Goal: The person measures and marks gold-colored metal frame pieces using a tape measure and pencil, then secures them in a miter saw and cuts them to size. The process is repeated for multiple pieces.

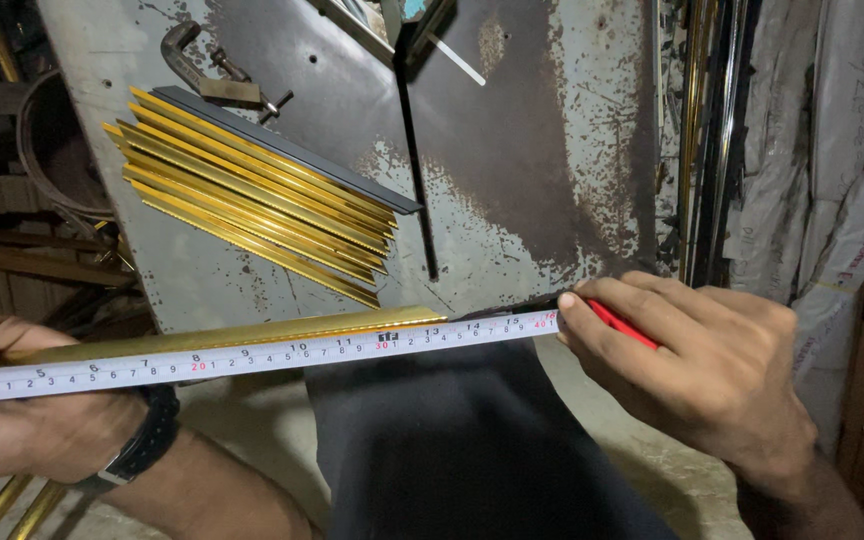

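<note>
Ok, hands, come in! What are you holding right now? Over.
Left hand grips gold strip with white tape measure laid along it. Right hand pinches tape end, red pencil held. Stack of gold strips behind, apart.

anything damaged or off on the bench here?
The metal tabletop is heavily rusted, its paint flaked off in large patches. The stack of gold strips lies fanned, ends uneven. The tape measure along the gold strip, pinned by the left hand and right hand, looks straight.
</note>
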